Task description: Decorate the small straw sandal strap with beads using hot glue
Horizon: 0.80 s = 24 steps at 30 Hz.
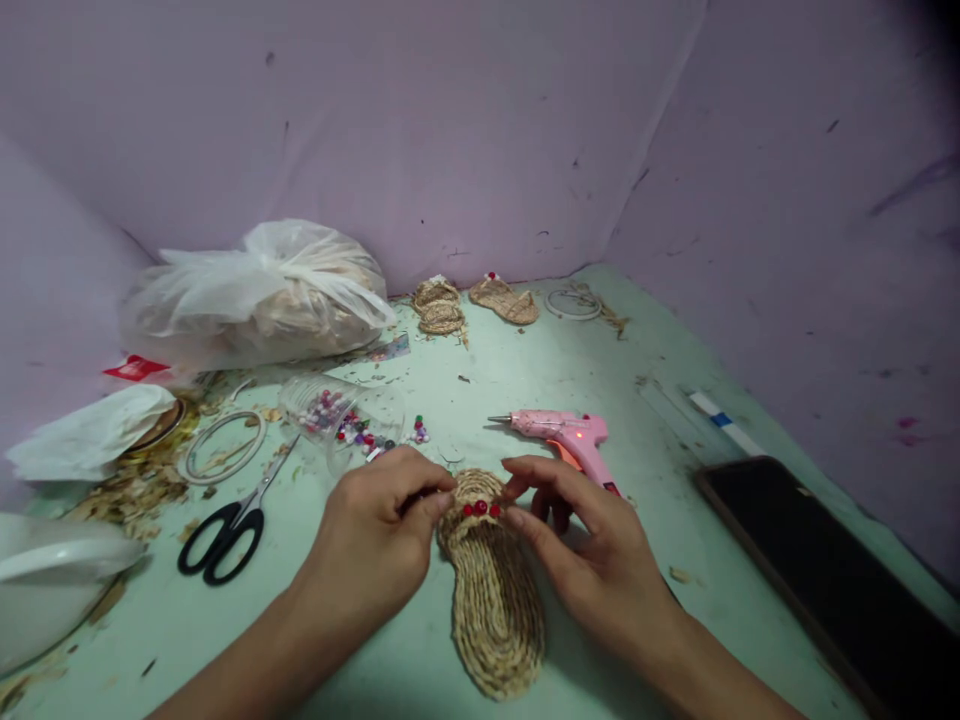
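A small slipper (496, 610) braided from straw-coloured fibre lies sole-down in front of me, toe end pointing away. Three red beads (481, 509) sit in a row across its strap. My left hand (382, 520) is closed, thumb and forefinger pinching the left side of the slipper near the strap. On the opposite side, my right hand (592, 540) grips the edge by the beads between thumb and forefinger, its other fingers curled. Just beyond the right hand lies a pink glue gun (559, 428), nozzle pointing left, with a small orange light showing.
Black-handled scissors (236, 525) and a tipped clear plastic cup (352, 410) with loose beads lie left. A tied plastic bag (262, 300) stands behind. Two woven slippers (504, 300) rest near the wall. A dark phone (825, 570) lies right, beside a white-blue strip (724, 422).
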Each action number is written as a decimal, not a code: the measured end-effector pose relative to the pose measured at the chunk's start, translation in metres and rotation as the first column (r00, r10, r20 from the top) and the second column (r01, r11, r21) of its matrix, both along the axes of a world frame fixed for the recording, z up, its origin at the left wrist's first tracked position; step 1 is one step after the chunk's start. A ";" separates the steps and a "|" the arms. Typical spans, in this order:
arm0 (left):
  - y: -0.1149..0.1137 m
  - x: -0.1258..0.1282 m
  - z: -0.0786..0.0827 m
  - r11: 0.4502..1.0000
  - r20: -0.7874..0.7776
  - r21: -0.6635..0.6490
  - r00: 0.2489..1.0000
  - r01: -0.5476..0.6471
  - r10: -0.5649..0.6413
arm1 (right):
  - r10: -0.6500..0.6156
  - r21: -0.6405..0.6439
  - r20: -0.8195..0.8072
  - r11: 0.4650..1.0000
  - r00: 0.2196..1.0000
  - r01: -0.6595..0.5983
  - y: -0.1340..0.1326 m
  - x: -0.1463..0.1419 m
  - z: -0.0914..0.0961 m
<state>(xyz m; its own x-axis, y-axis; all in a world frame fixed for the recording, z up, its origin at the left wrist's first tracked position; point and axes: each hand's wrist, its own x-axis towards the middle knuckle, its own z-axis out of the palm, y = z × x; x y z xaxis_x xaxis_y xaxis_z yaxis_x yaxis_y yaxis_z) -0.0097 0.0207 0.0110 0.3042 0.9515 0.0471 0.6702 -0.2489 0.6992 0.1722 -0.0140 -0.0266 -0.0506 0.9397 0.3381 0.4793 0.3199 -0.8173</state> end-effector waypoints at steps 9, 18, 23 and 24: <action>0.012 -0.009 -0.017 0.960 0.135 -0.164 0.969 0.229 -0.208 | 0.044 0.129 0.136 0.990 0.990 -0.062 -0.005 -0.005 0.006; -0.012 -0.007 -0.008 0.911 0.154 -0.373 0.980 0.176 -0.127 | -0.098 0.040 0.219 0.995 0.971 0.092 -0.022 0.008 0.009; -0.022 -0.001 0.007 0.886 0.097 -0.451 0.993 0.105 -0.068 | -0.133 0.067 0.218 0.990 0.967 0.121 -0.033 0.008 0.015; -0.023 -0.001 0.007 0.887 0.106 -0.450 0.992 0.104 -0.062 | -0.127 0.078 0.225 0.991 0.966 0.112 -0.035 0.008 0.016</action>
